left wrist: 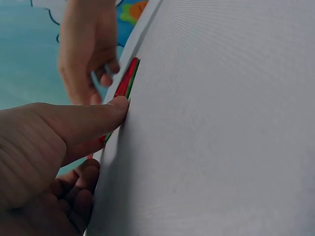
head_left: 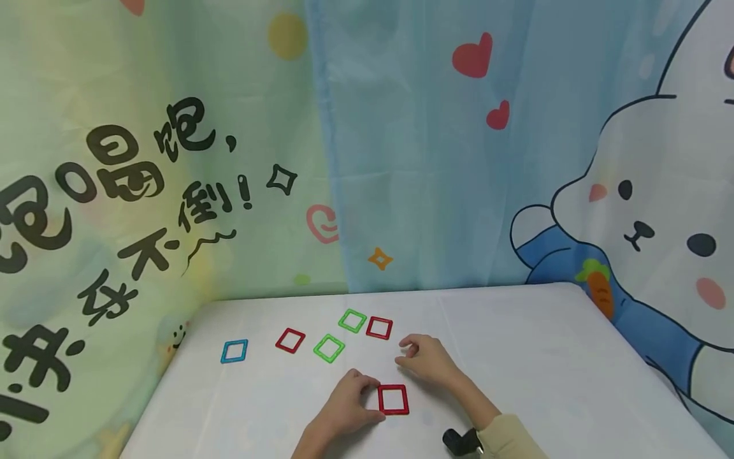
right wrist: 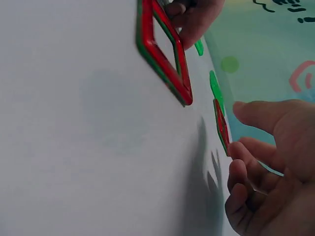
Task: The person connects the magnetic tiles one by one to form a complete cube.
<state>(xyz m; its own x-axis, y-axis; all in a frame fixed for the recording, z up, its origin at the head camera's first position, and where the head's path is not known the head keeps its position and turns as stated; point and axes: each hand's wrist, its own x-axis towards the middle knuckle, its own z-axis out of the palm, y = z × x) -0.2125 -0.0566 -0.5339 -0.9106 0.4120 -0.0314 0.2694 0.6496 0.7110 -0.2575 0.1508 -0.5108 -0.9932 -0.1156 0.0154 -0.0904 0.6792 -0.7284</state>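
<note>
"So, what do we meet first, closest to us?"

"A beige sleeve [head_left: 510, 437] with a black object [head_left: 461, 441] just beside its cuff; only the head view gives us both. Then the left hand [head_left: 347, 405], whose thumb and forefinger pinch the left side of the near red frame [head_left: 406, 400], on the white counter [head_left: 545, 376]."

"Do the wrist views add anything there?"

"They do. From the head we see plain red, but both wrist cameras show us green along that frame's underside. Whether it is a second piece, we cannot tell."

"And the other of the two hands?"

"A little beyond: the right hand [head_left: 429, 361] grasps nothing, thumb and forefinger parted. In the right wrist view a fingertip seems to meet the farther red frame [head_left: 390, 329], yet the head view shows us a gap between them."

"Which others lie out there?"

"From the head we find the blue frame [head_left: 246, 350] at the left, the nearer green frame [head_left: 337, 354], the left red frame [head_left: 299, 343] between those two, and the farther green frame [head_left: 361, 324] just beside the farther red one. The right wrist view gives us only some of these, as slivers."

"And past the counter?"

"A printed cloth [head_left: 395, 153] with hearts, lettering and a white cartoon animal; the left wrist view catches just a scrap."
</note>
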